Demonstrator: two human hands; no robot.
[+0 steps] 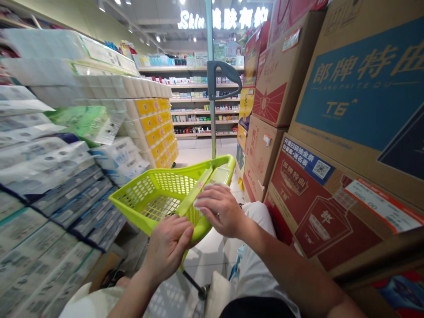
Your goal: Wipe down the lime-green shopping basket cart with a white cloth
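Observation:
A lime-green shopping basket (132,187) with perforated walls stands in front of me, tilted in view. A flat green bar crosses it, and a metal pole rises from its far end to a grey loop handle (212,81). My left hand (170,245) is closed over the near rim, its fingertips hidden behind the edge. Over the basket's right-hand rim my right hand (220,210) bends its fingers around a thin white cloth or wipe (198,205), pressed against the green plastic. Most of that cloth is hidden under the fingers.
Stacked tissue packs (66,163) line the left side. Printed cardboard cartons (318,212) are piled close on the right. Stocked shelves (192,95) stand at the back, beyond a tiled floor (194,152). A caster wheel (202,292) shows below the basket.

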